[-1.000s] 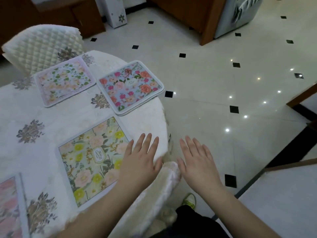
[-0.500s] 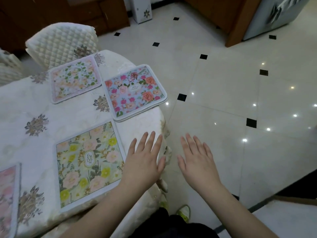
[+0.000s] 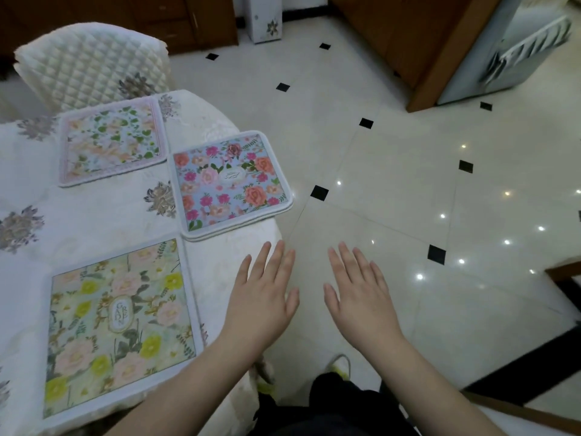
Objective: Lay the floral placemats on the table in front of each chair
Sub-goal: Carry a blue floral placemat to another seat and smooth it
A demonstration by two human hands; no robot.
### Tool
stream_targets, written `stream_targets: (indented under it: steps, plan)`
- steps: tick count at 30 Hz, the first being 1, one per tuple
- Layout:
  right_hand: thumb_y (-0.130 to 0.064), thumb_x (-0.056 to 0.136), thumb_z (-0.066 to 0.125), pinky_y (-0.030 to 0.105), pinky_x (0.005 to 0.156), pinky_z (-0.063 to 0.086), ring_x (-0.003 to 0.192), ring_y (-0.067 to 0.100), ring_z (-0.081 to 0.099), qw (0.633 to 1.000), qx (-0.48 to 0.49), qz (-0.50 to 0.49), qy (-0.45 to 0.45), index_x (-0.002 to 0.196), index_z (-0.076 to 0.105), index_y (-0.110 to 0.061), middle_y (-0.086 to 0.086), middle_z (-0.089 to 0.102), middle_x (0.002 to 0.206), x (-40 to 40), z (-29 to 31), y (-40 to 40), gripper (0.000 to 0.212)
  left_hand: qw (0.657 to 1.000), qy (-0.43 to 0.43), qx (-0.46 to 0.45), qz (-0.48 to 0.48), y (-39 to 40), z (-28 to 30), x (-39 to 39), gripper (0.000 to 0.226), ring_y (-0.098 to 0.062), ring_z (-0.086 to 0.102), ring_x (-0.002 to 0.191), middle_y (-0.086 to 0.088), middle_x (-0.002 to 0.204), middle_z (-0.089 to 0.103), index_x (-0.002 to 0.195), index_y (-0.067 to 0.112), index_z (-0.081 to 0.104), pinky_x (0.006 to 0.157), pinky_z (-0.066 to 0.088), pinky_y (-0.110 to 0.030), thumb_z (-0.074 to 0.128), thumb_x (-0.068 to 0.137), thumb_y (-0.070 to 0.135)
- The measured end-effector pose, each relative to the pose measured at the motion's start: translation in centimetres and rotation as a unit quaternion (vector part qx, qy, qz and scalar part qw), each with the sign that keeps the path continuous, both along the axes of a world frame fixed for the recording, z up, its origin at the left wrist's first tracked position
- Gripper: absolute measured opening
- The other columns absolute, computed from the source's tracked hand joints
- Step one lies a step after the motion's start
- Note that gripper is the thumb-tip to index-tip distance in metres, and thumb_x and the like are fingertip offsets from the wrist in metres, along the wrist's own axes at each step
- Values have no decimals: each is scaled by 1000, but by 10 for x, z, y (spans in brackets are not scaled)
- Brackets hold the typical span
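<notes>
Both hands flat, fingers spread, holding nothing: left hand [image 3: 262, 297] over the table [image 3: 94, 215] edge, right hand [image 3: 361, 294] over floor. Yellow placemat [image 3: 119, 325], blue placemat [image 3: 231, 184], pink placemat [image 3: 111, 143] lie on table; blue one looks stacked, count unclear. Chair [image 3: 91, 64] partly hidden.

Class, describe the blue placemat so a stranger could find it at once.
Start at the round table under its white flowered tablecloth. Go to its right edge, beyond the quilted white chair. The square blue placemat with pink and orange roses overhangs there; its neighbours are pale pink and yellow-green.
</notes>
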State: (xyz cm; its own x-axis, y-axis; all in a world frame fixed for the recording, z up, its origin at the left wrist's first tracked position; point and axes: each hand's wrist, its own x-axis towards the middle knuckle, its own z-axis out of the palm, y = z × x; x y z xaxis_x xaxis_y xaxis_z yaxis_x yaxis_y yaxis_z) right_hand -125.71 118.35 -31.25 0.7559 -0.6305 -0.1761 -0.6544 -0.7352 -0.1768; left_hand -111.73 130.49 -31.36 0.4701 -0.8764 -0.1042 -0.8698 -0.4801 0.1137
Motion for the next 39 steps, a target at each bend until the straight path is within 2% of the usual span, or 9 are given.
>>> stream_targets:
  steps: [5, 10, 14, 17, 19, 22, 27, 33, 39]
  plan:
    - [-40, 102, 34, 42, 122, 6, 153, 22, 10, 999, 11, 28, -17, 158, 14, -22, -2, 9, 167, -6, -4, -61, 62, 1000, -14, 13, 13, -61, 3, -12, 64, -30, 37, 143, -9, 154, 42, 148, 14, 43, 113, 32, -51, 30, 93, 45]
    - [-41, 103, 28, 40, 122, -1, 154, 20, 3, 998, 17, 60, -30, 159, 7, -23, -3, 2, 167, -16, -1, -129, 62, 998, -19, 17, 55, -126, 11, -25, 62, -27, 23, 149, -7, 160, 29, 154, 18, 31, 119, 20, -47, 35, 98, 46]
    - [-43, 103, 26, 40, 122, 0, 154, 20, 2, 996, 10, 79, -36, 158, 7, -23, -3, 2, 167, -18, 4, -171, 62, 996, -23, 6, 91, -158, 22, -26, 63, -29, 29, 147, -8, 156, 37, 149, 17, 41, 116, 26, -48, 40, 94, 46]
    - [-42, 103, 26, 40, 122, 0, 154, 20, 2, 995, 12, 96, -33, 158, 6, -22, -3, 3, 167, -10, 3, -193, 62, 992, -22, 18, 122, -170, 23, -22, 65, -29, 25, 148, -7, 159, 33, 152, 17, 36, 118, 21, -47, 33, 95, 49]
    - [-44, 103, 23, 39, 122, -1, 154, 19, 1, 993, 11, 111, -27, 158, 4, -23, -4, 1, 167, 1, 2, -205, 62, 989, -23, 19, 145, -176, 24, -17, 66, -30, 33, 145, -7, 155, 40, 149, 16, 41, 116, 25, -48, 28, 94, 50]
    - [-44, 103, 21, 39, 122, -2, 154, 19, 0, 990, 9, 141, -27, 158, 3, -23, -4, 1, 167, 26, 1, -220, 61, 984, -30, 22, 173, -182, 24, -2, 66, -31, 42, 140, -9, 149, 49, 144, 16, 49, 112, 33, -51, 29, 92, 49]
    - [-43, 103, 25, 40, 122, 1, 153, 18, 3, 981, 4, 190, -36, 159, 8, -23, -4, 4, 167, 84, 3, -236, 62, 976, -13, 14, 217, -185, 10, 36, 72, -28, 20, 150, -8, 160, 30, 153, 19, 33, 119, 18, -48, 15, 92, 52]
    - [-41, 103, 30, 41, 123, 5, 153, 20, 9, 965, -11, 262, -28, 158, 13, -21, -2, 10, 167, 164, 4, -245, 61, 960, 2, 2, 279, -180, 0, 94, 66, -33, 43, 139, -11, 149, 48, 141, 13, 53, 110, 34, -54, 27, 91, 49]
    - [-41, 103, 27, 40, 122, 2, 153, 20, 5, 942, -3, 336, -11, 158, 7, -21, -2, 8, 167, 242, 3, -239, 62, 946, 43, 24, 320, -168, -12, 130, 64, -34, 51, 132, -13, 143, 54, 134, 12, 60, 106, 39, -55, 29, 91, 48]
